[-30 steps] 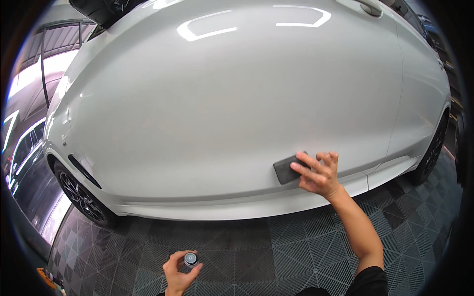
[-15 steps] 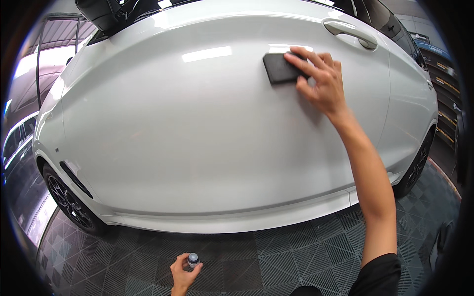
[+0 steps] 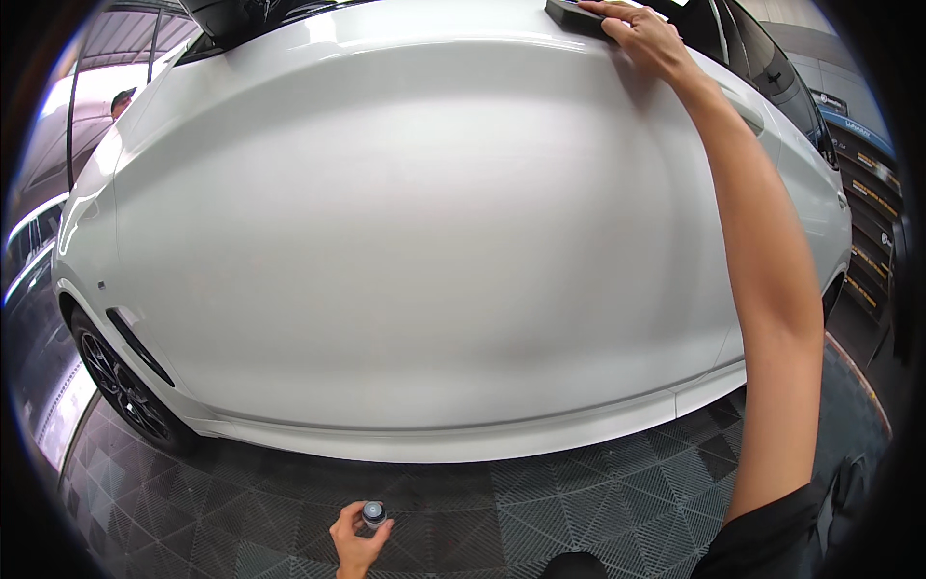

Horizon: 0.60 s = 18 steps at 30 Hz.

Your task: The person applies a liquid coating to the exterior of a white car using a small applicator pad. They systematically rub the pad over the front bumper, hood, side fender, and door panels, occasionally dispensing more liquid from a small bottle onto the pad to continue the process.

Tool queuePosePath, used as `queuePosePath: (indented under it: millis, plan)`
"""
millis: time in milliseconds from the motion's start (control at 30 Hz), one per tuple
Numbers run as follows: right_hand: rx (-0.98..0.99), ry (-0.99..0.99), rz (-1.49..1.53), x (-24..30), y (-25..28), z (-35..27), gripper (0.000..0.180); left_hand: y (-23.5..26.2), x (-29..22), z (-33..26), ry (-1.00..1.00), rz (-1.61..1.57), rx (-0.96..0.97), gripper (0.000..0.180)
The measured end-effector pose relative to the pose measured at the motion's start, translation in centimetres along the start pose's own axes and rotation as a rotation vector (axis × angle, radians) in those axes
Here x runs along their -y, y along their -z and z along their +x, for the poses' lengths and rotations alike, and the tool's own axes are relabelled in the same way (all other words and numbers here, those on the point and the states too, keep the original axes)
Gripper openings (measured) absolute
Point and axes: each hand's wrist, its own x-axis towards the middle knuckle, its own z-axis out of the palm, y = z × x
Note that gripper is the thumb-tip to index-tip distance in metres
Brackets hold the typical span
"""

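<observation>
The white car door [image 3: 415, 222] fills most of the view. Against its top, just under the window line, my right hand [image 3: 651, 41] presses a dark, flat rectangular sponge-like block [image 3: 579, 19]; its fingers lie over the block and the thumb is at its lower edge. My right arm reaches up across the rear part of the door and hides much of the door handle [image 3: 745, 111]. Low in front of the car, my left hand [image 3: 356, 542] grips a small bottle [image 3: 374, 513] with a round grey cap, held upright between thumb and fingers.
Upper left is the side mirror [image 3: 227, 19], lower left the front wheel [image 3: 121, 391]. Beyond stand another car [image 3: 34, 236] and a person's head [image 3: 122, 102]. Dark shelves [image 3: 868, 212] line the right. Patterned floor tiles [image 3: 434, 526] run below the sill [image 3: 434, 446].
My right hand has slid the block up the door, from beside the handle to the upper edge. The left hand with the bottle has barely moved. A person's head now shows at far left.
</observation>
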Motion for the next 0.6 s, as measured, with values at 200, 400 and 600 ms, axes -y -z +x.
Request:
queuePosePath:
  millis: [200, 400, 600]
  plan:
    - [-0.008, -0.029, -0.047, -2.0, 0.3, 2.2, 0.043, -1.1, -1.4, 0.4, 0.016, -0.084, -0.045, 0.047]
    - [0.037, -0.093, -0.029, -4.3, 2.5, 1.5, 0.044, -1.4, -2.2, 0.3, -0.019, -0.086, -0.063, 0.046]
    - [-0.225, 0.229, -0.323, -7.9, 1.7, -1.9, 0.047, -1.8, -4.1, 0.3, -0.141, -0.077, -0.036, 0.046]
